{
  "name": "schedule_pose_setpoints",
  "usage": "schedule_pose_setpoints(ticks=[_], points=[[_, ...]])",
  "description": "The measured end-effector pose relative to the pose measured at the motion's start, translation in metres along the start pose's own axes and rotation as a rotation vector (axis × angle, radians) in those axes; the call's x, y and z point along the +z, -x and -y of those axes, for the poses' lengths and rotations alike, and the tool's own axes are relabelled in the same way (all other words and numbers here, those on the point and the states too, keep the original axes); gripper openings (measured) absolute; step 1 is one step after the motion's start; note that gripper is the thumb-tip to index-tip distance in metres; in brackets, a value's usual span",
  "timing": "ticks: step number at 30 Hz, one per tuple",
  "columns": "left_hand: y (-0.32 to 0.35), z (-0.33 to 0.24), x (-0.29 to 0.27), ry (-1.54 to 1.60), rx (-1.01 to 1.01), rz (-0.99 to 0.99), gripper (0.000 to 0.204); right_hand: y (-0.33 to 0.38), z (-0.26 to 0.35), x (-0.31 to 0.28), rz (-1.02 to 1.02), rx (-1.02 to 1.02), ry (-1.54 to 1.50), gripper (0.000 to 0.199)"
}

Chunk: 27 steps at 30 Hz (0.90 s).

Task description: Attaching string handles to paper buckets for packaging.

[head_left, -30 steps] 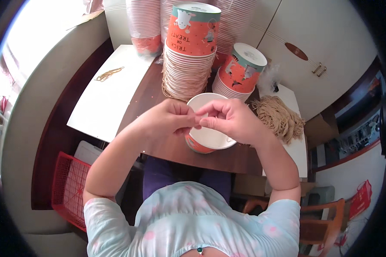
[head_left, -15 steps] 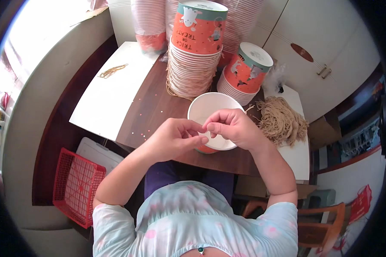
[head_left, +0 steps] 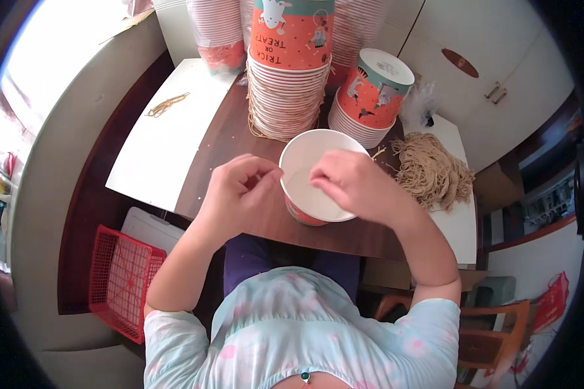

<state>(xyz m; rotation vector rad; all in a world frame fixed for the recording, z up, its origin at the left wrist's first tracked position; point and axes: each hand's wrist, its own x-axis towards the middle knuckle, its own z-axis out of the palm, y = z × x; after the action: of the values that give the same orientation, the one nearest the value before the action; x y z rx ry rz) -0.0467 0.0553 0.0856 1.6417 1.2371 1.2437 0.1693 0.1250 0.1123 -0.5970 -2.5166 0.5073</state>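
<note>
As left hand [head_left: 233, 192] and right hand [head_left: 359, 187] each pinch closed, smooth round paper tub [head_left: 300, 192], shaggy tan strings [head_left: 433, 171]

You sit in what looks like a room at home: cream cupboard doors [head_left: 506, 55], a brown wooden chair [head_left: 514, 329] and a bright window [head_left: 65, 45] surround you. Beyond your open white-lined paper bucket [head_left: 305, 154], tall stacked orange paper buckets [head_left: 287, 97] suggest a small workshop.

You wear a pale blue, short-sleeved top [head_left: 285, 318] blotched with pink, dark purple trousers [head_left: 248, 259] and a round green pendant [head_left: 305, 376].
</note>
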Motion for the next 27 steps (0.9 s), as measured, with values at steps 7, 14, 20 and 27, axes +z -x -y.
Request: schedule_pose_setpoints(ticks=[7,14,20,27], points=[[0.000,-0.001,0.025,-0.196,-0.132,0.019,0.040,-0.015,-0.076,-0.015,0.198,0.168,0.371,0.011],[-0.006,0.039,0.006,-0.022,-0.208,-0.093,0.029,0.018,-0.017,-0.018,0.284,0.341,0.530,0.008],[0.004,0.035,0.015,0.221,-0.322,-0.023,0.023,0.029,0.013,-0.017,0.047,0.351,0.727,0.006],[-0.003,0.036,0.028,-0.170,-0.174,-0.183,0.020,0.026,0.032,-0.010,0.096,0.378,0.872,0.010]])
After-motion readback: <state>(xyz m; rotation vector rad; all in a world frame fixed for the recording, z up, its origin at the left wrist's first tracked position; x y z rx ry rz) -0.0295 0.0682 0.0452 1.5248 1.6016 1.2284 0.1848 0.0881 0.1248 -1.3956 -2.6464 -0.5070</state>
